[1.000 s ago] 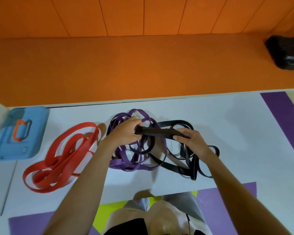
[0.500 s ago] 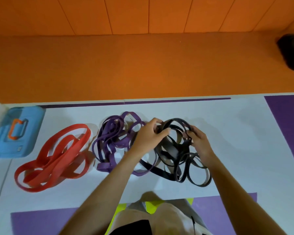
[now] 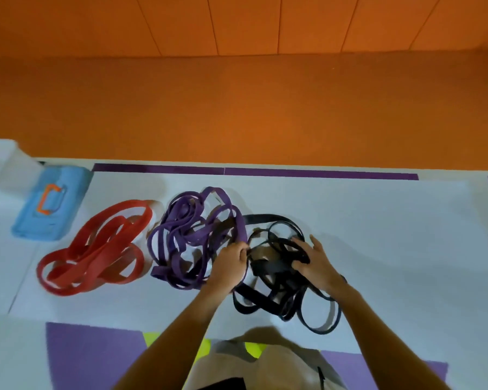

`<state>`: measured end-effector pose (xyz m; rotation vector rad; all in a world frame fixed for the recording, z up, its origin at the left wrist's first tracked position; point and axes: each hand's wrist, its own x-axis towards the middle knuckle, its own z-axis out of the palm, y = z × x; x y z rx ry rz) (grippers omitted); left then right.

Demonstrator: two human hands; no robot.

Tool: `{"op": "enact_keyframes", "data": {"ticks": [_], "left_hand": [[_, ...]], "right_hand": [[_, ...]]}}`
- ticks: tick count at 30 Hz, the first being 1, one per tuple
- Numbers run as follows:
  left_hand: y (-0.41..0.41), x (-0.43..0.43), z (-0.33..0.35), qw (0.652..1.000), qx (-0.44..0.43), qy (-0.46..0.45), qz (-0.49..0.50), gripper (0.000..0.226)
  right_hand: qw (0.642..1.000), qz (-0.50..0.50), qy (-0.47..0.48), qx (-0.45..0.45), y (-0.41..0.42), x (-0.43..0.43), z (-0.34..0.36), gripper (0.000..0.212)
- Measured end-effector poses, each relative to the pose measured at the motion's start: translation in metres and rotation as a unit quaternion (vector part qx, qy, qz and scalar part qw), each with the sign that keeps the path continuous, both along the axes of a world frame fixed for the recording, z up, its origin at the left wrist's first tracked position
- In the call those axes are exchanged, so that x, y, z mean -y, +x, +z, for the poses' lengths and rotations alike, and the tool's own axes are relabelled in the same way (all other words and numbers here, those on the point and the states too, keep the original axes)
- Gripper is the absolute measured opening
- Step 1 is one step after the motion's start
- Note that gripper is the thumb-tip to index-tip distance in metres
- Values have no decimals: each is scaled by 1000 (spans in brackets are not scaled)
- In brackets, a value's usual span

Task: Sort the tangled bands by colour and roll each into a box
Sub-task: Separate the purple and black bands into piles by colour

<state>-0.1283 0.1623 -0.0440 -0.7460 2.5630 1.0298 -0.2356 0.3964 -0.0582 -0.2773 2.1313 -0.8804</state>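
Left hand (image 3: pixel 231 267) and right hand (image 3: pixel 314 267) bare, forearms (image 3: pixel 181 330) bare too; greyish-beige clothing (image 3: pixel 268 367) over the lap, crossed by a thin black cord (image 3: pixel 320 374).

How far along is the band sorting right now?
Done: the red bands lie apart in their own pile. In hand: the left hand grips the purple bands and the right hand holds the black bands, which overlap in the middle. Left: separating those two, then rolling every colour; nothing is rolled yet, and the blue box lies aside.

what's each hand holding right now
left hand: closed round the purple band
right hand: fingers spread on the black bands, grip cannot be told
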Motion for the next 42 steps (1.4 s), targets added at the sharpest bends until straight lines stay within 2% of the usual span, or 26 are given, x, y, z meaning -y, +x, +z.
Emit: {"op": "enact_keyframes", "data": {"ticks": [2,5,7,9,12,17,20,22,26,32,35,37,39,42], "left_hand": [[10,-1,-4,1000,-10,-18,10,32],[22,0,-9,999,-3,1,45,36],[22,3,-7,999,12,32,42,38],[19,6,-5,997,31,67,-5,46],[11,3,-4,987,86,110,-76,56],[4,-10,-4,985,102,138,-29,50],[1,-15,1,993,25,117,-19,38],[-1,-12,8,988,-22,149,30,25],[-5,8,25,976,-63,152,141,30],[-5,43,31,974,-112,106,169,34],[-4,51,26,980,-104,100,135,35],[-4,54,23,983,-82,129,103,32],[-4,54,14,988,-64,134,52,30],[-2,47,1,990,-38,133,-23,42]], "right_hand": [[998,33,36,29,1,12,-5,78],[983,110,149,9,6,27,-9,100],[970,115,210,-31,14,35,-9,96],[963,88,243,-78,22,40,-9,79],[969,53,216,-105,25,36,-8,62],[982,12,175,-72,5,17,2,62],[978,-5,188,-85,-4,1,8,64],[971,-33,211,-104,-9,-15,9,63],[951,-104,262,-125,-15,-52,13,59],[918,-171,319,-161,-8,-71,27,55],[907,-198,319,-191,2,-58,35,52],[907,-209,302,-208,7,-48,42,52],[916,-202,275,-212,10,-38,49,51],[939,-174,232,-183,10,-26,60,45]]}}
